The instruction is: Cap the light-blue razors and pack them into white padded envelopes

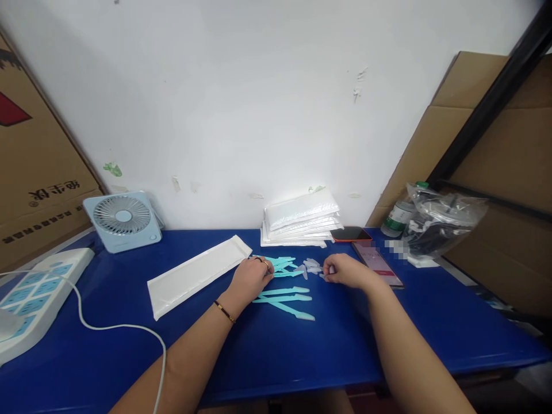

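Observation:
My left hand (254,277) is closed around the handle of a teal eyebrow razor (288,274), whose tip points right. Behind it lies a loose pile of the same teal razors (280,262). Nearer to me, several more razors (287,298) lie spread on the blue table, their heads to the right. Small translucent blade caps (311,264) sit in a heap between my two hands. At the right edge of that heap, my right hand (338,271) has its fingertips pinched together on a cap, mostly hidden by the fingers.
A long white padded mailer (198,276) lies left of my hands. Stacked mailers (299,221) stand against the wall. Phones (351,234) and a flat printed package (379,264) lie right; a bottle (397,217) and bagged item (440,221) stand behind. Left are a fan (123,221) and power strip (47,299).

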{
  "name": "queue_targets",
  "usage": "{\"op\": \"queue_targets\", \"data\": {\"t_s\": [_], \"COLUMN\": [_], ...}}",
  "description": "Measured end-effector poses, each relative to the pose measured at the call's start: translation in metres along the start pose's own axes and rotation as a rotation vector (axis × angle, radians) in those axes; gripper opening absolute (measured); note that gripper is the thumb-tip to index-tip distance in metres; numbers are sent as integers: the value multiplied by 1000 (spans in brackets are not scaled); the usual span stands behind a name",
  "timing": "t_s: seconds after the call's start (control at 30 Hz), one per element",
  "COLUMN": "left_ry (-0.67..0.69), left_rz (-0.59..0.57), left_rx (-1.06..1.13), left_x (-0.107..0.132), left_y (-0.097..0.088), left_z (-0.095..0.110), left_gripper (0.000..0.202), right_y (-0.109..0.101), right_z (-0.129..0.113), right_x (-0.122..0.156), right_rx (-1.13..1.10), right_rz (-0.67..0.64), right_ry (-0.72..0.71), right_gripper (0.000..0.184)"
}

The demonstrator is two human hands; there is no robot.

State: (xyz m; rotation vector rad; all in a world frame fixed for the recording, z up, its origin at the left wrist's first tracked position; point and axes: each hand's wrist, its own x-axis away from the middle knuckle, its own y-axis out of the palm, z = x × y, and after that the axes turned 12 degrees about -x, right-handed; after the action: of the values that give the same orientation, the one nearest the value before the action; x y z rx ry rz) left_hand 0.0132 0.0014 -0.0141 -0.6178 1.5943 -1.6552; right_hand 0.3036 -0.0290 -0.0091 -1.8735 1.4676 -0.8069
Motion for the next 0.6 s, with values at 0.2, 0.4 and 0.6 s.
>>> {"op": "queue_targets", "data": {"t_s": [0.2, 0.4, 0.6], "left_ry": [-59, -42, -27], "left_rz": [26, -1, 20], "left_rx": [139, 174, 161], "left_x": [3, 4, 4], "left_y": [-3, -10, -9], "left_z": [-2, 3, 3], "left_gripper": [17, 19, 18], "right_y": [13, 29, 28], "right_z": [-24, -44, -46], "right_x": [-1, -5, -4], "right_rx": [-278, -344, -344], "right_rz": [-20, 38, 75], "right_ry": [-152, -224, -254], "right_gripper": [11, 15, 14]}}
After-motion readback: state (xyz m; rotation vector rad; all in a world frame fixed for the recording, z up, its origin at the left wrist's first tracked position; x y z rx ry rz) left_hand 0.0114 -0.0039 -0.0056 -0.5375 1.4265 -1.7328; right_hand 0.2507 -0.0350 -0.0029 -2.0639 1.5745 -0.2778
